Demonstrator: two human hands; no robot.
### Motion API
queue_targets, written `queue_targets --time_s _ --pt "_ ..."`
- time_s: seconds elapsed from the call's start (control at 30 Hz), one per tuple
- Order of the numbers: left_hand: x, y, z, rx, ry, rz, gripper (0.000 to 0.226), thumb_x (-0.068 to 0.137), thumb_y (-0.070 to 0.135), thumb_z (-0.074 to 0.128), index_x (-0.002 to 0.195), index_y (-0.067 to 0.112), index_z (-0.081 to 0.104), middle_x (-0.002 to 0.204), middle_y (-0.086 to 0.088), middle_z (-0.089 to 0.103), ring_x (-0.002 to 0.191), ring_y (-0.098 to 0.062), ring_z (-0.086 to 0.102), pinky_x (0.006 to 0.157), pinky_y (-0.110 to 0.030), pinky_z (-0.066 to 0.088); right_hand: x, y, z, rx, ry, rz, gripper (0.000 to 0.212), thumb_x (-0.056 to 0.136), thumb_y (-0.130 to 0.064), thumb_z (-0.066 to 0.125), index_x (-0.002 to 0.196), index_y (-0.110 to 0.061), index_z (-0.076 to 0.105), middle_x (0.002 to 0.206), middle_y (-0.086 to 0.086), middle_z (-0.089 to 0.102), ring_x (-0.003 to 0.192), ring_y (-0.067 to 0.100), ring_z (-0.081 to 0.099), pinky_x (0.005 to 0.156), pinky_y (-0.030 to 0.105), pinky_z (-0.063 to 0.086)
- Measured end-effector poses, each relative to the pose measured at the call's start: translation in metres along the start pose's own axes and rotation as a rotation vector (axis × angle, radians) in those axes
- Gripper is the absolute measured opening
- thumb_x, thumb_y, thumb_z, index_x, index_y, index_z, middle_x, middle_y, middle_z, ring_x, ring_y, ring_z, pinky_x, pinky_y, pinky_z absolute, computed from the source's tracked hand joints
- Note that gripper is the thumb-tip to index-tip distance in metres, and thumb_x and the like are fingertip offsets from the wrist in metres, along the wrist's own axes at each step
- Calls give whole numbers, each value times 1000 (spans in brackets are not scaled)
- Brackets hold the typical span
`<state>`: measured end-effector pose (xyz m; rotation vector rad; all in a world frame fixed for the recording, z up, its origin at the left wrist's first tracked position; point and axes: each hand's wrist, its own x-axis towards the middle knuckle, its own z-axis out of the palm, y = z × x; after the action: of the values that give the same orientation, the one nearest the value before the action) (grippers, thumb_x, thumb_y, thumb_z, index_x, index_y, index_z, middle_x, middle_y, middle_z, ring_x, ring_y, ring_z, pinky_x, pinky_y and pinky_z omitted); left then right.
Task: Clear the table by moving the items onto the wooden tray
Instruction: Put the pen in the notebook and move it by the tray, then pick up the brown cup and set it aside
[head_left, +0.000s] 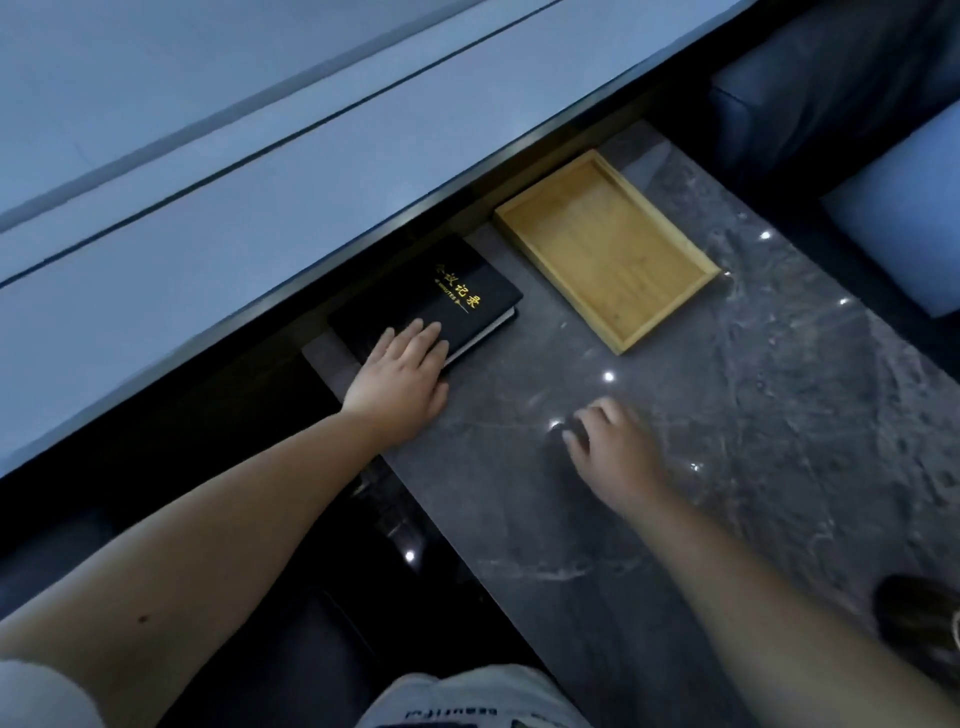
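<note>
A black notebook (441, 296) with gold lettering lies at the far left corner of the dark marble table (753, 415). My left hand (400, 374) rests flat on the notebook's near corner, fingers stretched out, thumb at its edge. Just right of the notebook sits the wooden tray (670, 234), with nothing in it. My right hand (613, 447) is down on the middle of the table, fingers curled over a small dark shape. Whether that shape is an object or a shadow is unclear.
A pale ledge (260, 208) with a black edge runs along the table's far side, right behind the notebook and tray. Blue cushions (904, 218) lie beyond the table's right end. A dark rounded thing (914, 618) shows at the lower right.
</note>
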<state>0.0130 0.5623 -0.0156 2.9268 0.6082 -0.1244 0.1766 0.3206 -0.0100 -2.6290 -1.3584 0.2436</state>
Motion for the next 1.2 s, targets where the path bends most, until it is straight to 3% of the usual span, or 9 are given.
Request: queue_targets --time_s 0.13,0.27,0.37,0.67,0.9,1.13,1.2 --pt "-21 59 6 30 -59 162 66 92 47 33 147 9 24 156 -11 19 145 -27 8 117 -46 1 -60 25 -1 -100 11 30 47 76 -30 74 114 -4 64 122 16 61 118 37 55 91 46 50" --pt "-31 121 16 30 -119 211 73 91 50 29 149 10 11 159 -10 9 145 -26 0 117 -45 -4 -110 44 -5 -111 -33 142 56 77 -37 70 122 -5 59 134 15 55 129 34 47 97 48 45" --pt "-36 163 20 20 -180 267 75 91 51 27 149 10 2 159 -9 4 145 -25 -4 117 -44 -4 -142 56 -10 -88 -35 238 56 78 -38 70 122 -5 60 135 16 55 129 35 47 99 50 46" --pt "-40 265 23 75 -219 575 77 91 51 30 149 10 -1 159 -9 4 145 -24 -1 115 -40 -7 -236 90 -31 -44 51 475 56 85 -37 64 129 -3 55 138 19 51 132 36 42 109 49 32" --pt "-45 345 22 37 -195 694 72 92 48 34 149 10 11 157 -10 16 144 -25 11 118 -41 8 -296 128 -46 -12 102 631 58 76 -33 75 121 0 60 127 24 59 123 40 52 101 52 40" --pt "-47 423 32 39 -196 737 70 92 48 34 148 11 14 156 -12 18 142 -27 13 116 -40 7 -345 188 -53 42 141 667 56 81 -31 70 124 4 57 129 27 56 122 42 52 99 52 42" --pt "-46 443 37 55 -190 738 69 91 48 35 147 11 17 155 -12 22 141 -28 17 115 -41 12 -355 209 -55 44 144 664 58 85 -33 65 129 2 53 134 25 52 128 40 46 105 49 37"
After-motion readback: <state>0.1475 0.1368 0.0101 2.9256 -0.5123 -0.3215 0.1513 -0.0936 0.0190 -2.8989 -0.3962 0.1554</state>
